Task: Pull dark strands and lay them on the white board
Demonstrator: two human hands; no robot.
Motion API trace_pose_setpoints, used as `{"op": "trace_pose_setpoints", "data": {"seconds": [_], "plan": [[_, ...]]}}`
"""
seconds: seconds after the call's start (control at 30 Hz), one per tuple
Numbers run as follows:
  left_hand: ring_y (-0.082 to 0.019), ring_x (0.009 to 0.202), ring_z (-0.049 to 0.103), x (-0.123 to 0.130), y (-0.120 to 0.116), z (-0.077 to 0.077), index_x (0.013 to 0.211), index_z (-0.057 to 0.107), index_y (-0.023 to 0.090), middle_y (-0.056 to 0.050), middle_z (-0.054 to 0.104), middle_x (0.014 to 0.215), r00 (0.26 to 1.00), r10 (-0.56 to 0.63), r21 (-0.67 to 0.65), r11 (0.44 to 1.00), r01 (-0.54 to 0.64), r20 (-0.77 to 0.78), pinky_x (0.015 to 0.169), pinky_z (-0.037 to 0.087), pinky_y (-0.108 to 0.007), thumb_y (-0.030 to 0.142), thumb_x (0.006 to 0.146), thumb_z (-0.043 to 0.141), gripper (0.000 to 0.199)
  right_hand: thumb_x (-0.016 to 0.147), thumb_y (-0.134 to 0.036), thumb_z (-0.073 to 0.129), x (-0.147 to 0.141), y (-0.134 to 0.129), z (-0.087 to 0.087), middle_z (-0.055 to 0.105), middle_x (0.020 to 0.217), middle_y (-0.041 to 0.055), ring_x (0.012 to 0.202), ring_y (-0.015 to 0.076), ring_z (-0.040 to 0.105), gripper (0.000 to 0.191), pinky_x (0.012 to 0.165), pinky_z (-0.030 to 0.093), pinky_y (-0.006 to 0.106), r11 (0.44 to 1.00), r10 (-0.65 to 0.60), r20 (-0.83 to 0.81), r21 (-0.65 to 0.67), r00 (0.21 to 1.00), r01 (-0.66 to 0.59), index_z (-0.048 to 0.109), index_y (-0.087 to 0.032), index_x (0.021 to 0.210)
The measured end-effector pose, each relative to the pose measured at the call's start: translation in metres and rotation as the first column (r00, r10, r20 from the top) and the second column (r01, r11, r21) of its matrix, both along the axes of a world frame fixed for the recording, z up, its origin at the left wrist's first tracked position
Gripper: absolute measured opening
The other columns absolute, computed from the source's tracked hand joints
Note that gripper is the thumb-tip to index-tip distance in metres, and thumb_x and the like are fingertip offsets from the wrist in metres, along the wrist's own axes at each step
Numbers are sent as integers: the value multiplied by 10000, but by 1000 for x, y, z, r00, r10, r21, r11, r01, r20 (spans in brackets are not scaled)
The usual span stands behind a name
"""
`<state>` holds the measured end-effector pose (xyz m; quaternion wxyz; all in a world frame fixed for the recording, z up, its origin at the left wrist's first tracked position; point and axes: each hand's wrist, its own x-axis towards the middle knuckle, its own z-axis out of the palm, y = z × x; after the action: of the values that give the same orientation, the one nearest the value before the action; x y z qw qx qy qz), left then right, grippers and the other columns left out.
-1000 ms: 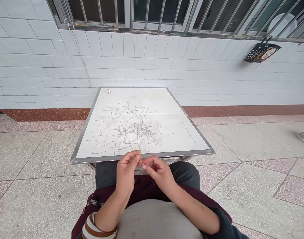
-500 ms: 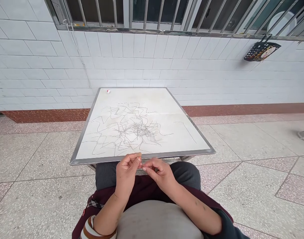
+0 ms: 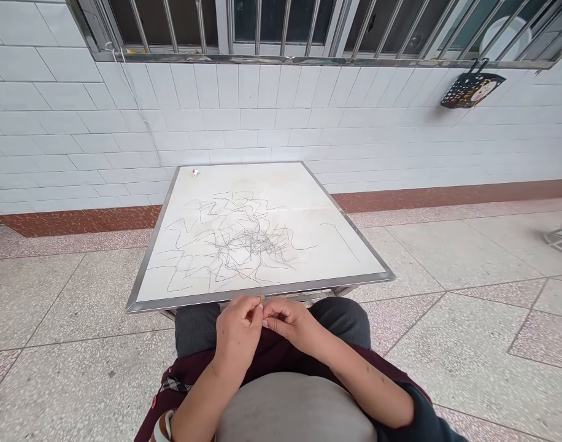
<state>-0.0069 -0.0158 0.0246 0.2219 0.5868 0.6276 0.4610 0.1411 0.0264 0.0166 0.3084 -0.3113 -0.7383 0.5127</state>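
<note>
My left hand [image 3: 237, 331] is closed in a pinch over my lap, just off the near edge of the white table. A thin brownish strand [image 3: 261, 299] stands up from between its fingertips. My right hand [image 3: 292, 322] pinches close beside it, fingertips touching or nearly touching the left ones; it appears to grip the same strand, though the lower part is hidden by the fingers. On the white tabletop [image 3: 281, 178] lie many thin, dark, kinked strands [image 3: 253, 242], tangled most densely in the middle and spread loosely toward the left.
A small red-and-white object [image 3: 195, 173] sits at the table's far left corner. The metal rim [image 3: 262, 293] runs close to my hands and knees. Behind stands a tiled wall [image 3: 257, 86] with a barred window and a hanging patterned bag [image 3: 472, 89].
Both hands have drawn slightly closer together and a little lower, with the left hand turned more inward. The view has shifted slightly. The strands on the table look the same.
</note>
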Motion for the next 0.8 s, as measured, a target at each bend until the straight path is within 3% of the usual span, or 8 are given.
{"op": "trace_pose_setpoints", "data": {"seconds": [0.13, 0.23, 0.33, 0.47, 0.63, 0.67, 0.73, 0.8], "plan": [[-154, 632, 551, 4, -1, 1, 786, 705, 240, -8, 622, 692, 995, 12, 11, 1000, -11, -98, 609, 402, -262, 190, 816, 533, 181, 819, -394, 634, 0, 3, -4, 537, 682, -29, 645, 102, 461, 234, 631, 378, 232, 956, 15, -147, -286, 989, -57, 606, -173, 746], [-154, 674, 587, 2, 3, -1, 852, 699, 221, -17, 657, 773, 976, -3, -96, 995, 24, 219, 634, 458, -267, 249, 808, 579, 131, 787, -403, 680, 4, 6, -3, 559, 669, -29, 602, 83, 448, 247, 601, 366, 220, 904, -6, -187, -421, 982, -75, 631, -162, 764], [-131, 631, 577, -1, 7, -1, 858, 692, 193, -9, 645, 745, 805, 54, -185, 980, 70, 591, 610, 486, -258, 324, 786, 641, 159, 844, -395, 626, 11, 8, 0, 649, 797, 24, 651, 87, 522, 251, 629, 399, 221, 837, -4, -246, -531, 969, -131, 681, -157, 903], [-102, 619, 555, 0, 10, 3, 795, 680, 165, -5, 622, 764, 606, 96, -185, 979, 86, 790, 604, 486, -242, 322, 747, 701, 165, 856, -334, 609, 18, 12, -10, 695, 925, 91, 733, 112, 604, 269, 672, 436, 233, 648, -25, -451, -687, 892, -329, 696, -138, 1019], [-77, 589, 543, 4, 9, 5, 801, 675, 151, 1, 609, 756, 532, 92, -185, 975, 124, 842, 599, 478, -226, 304, 731, 721, 174, 755, -325, 672, 18, 9, -34, 715, 871, 76, 693, 117, 616, 278, 643, 452, 241, 399, -126, -619, -747, 775, -532, 719, -140, 957], [-75, 585, 540, 5, 8, 6, 804, 674, 151, 3, 607, 744, 523, 92, -184, 975, 126, 847, 596, 475, -221, 301, 730, 723, 174, 745, -335, 683, 16, 8, -36, 713, 865, 67, 693, 113, 612, 287, 635, 450, 235, 375, -139, -634, -744, 761, -553, 717, -145, 957], [-74, 589, 542, 6, 8, 6, 805, 672, 153, 5, 611, 738, 511, 91, -179, 976, 124, 854, 599, 476, -218, 295, 729, 725, 170, 735, -318, 715, 12, 3, -38, 698, 877, 46, 720, 100, 602, 302, 626, 438, 211, 423, -169, -647, -729, 743, -539, 703, -163, 993], [-82, 601, 554, 6, 8, 7, 805, 670, 154, 5, 618, 732, 512, 87, -170, 978, 118, 855, 609, 486, -225, 291, 731, 723, 165, 733, -280, 745, 6, -1, -36, 679, 879, 21, 724, 80, 585, 289, 622, 423, 186, 561, -196, -648, -689, 736, -458, 692, -191, 1003]]}}
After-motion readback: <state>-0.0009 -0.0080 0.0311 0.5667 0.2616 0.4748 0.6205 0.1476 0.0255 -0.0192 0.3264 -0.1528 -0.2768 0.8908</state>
